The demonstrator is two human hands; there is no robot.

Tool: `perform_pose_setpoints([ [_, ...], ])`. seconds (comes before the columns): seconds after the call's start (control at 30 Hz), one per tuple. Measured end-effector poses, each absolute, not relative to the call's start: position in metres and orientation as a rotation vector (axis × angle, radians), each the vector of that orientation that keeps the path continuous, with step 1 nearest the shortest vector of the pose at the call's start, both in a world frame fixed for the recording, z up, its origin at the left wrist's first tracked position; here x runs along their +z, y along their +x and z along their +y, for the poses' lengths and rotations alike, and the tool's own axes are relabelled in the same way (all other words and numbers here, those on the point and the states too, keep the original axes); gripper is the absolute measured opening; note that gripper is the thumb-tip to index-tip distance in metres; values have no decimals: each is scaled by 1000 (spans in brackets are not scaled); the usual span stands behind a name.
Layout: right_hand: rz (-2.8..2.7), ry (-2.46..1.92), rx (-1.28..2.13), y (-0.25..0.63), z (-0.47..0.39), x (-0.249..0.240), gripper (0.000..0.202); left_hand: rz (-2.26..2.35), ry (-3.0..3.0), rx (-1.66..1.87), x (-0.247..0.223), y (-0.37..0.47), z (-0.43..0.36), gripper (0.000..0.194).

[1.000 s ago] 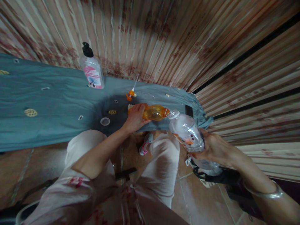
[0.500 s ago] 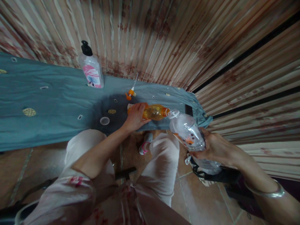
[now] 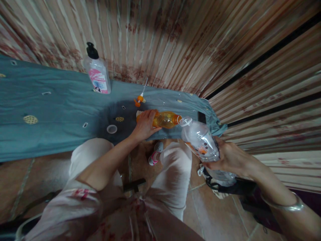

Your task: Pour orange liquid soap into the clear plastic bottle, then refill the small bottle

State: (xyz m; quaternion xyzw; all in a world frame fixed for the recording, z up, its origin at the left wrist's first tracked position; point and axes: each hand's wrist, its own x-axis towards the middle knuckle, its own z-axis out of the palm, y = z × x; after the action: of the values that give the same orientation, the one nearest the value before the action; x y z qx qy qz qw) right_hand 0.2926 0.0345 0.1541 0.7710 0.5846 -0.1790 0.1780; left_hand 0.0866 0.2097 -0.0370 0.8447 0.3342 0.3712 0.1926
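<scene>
In the head view, my left hand (image 3: pixel 146 124) is wrapped round an orange-yellow bottle (image 3: pixel 167 119), tipped on its side with its neck toward the right. Its mouth meets the mouth of a large clear plastic bottle (image 3: pixel 199 137), which my right hand (image 3: pixel 224 157) grips round the body and holds tilted. That clear bottle has an orange mark on its side. Above my left hand, an orange pump top (image 3: pixel 138 100) with a thin tube lies on the cloth. A small round white cap (image 3: pixel 111 129) lies left of my left hand.
A clear pump bottle (image 3: pixel 100 78) with a pink label and black top stands at the back left of the blue-green cloth (image 3: pixel 57 110). A dark flat object (image 3: pixel 201 117) lies near the cloth's right end. Pleated curtains (image 3: pixel 160 43) hang behind and to the right.
</scene>
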Motion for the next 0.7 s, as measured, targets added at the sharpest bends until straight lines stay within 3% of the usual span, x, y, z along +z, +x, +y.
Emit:
perform_pose_setpoints([
  [0.7,1653,2173,-495,294,34,153,57,942,2377,1069,-37,87,209,66],
])
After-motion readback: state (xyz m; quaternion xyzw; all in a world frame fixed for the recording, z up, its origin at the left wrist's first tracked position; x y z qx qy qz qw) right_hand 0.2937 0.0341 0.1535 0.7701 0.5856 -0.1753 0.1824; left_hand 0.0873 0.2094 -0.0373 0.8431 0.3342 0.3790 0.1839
